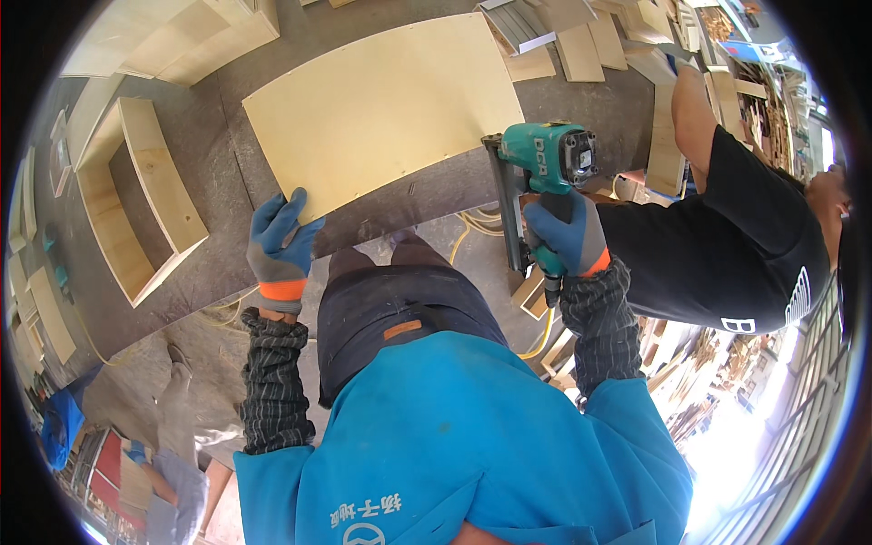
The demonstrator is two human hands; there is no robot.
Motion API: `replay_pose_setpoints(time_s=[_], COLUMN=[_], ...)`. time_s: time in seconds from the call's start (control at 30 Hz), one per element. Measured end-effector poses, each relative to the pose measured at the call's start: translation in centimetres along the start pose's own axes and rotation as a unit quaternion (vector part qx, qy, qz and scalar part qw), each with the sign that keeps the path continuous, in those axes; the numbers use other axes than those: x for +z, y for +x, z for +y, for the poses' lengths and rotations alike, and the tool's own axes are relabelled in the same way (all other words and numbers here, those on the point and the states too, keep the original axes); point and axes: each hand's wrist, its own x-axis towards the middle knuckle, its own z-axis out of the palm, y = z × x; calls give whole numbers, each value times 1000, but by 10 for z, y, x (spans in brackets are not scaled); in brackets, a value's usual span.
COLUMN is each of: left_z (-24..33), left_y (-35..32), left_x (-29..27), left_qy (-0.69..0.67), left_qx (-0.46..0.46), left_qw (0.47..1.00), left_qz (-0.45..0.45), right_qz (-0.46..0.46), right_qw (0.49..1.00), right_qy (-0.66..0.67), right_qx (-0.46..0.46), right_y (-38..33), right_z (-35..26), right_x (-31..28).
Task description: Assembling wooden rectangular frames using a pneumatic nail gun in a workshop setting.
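Observation:
My left hand point(280, 245), in a blue and grey work glove with an orange cuff, is at the near left corner of a thin, pale plywood panel point(386, 104). Its fingers close over that corner, partly hiding it. The panel lies flat on the dark worktable point(204, 118) and reaches close to its near edge. My right hand point(570, 232), gloved alike, is wrapped round the grip of a teal and black nail gun point(538, 154). The gun's nose is beside the panel's near right corner, and its long magazine points back toward me. Whether the nose touches the panel, I cannot tell.
An open rectangular wooden frame point(150, 182) stands left on the table. Wooden boxes point(195, 41) and loose boards point(581, 53) sit at the far side. A yellow air hose point(538, 338) hangs below the gun. Close on the right is a co-worker in a black shirt point(727, 241).

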Motion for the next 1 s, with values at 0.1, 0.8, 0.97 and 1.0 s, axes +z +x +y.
replay_pose_setpoints(time_s=[0.1,0.8,0.97,1.0], left_z=[-1,1,-3,-4], left_y=[-1,0,-2,-3], left_x=[0,-3,-2,-2], left_qy=[-7,21,10,-10], left_qx=[-14,-6,-10,-14], left_qw=[1000,1000,1000,1000], left_qz=[1,3,-13,6], right_qz=[-2,12,5,35], right_qw=[1000,1000,999,999], right_qy=[-6,-4,26,17], right_qx=[-1,-15,-28,-20], right_y=[1,9,-1,-4], right_z=[0,-1,-5,-5], right_x=[-1,-32,-39,-42])
